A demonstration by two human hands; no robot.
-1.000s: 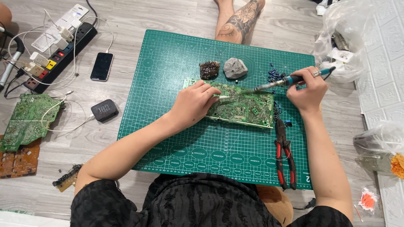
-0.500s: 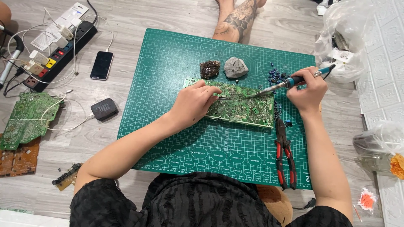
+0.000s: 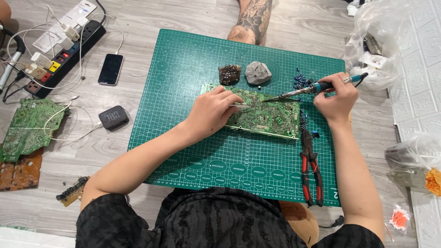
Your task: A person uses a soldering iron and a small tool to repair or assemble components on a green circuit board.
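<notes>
Left hand: the left hand (image 3: 212, 111) rests on the left part of the board (image 3: 262, 112), fingers curled together around thin tweezers (image 3: 240, 105) whose tips point right over the board
Right hand: the right hand (image 3: 336, 97) is clamped on the handle of the iron (image 3: 308, 90), just right of the board; the tip slants down and left to the board's far edge
Hands: well apart, one at each end of the board
Board: green, lying flat mid-mat, long side running left to right
Mat: the green mat (image 3: 193, 151) lies on a grey wood floor
Far of board: a dark brown lump (image 3: 229, 74) and a grey lump (image 3: 257, 72) side by side, small blue parts (image 3: 299, 81) to their right
Near right: red-handled pliers (image 3: 310, 166) on the mat, tip towards the board
Left, off mat: a phone (image 3: 110, 69), a small black box (image 3: 113, 117), a power strip (image 3: 64, 57), a second green board (image 3: 30, 123)
Far right: clear plastic bags (image 3: 381, 41)
</notes>
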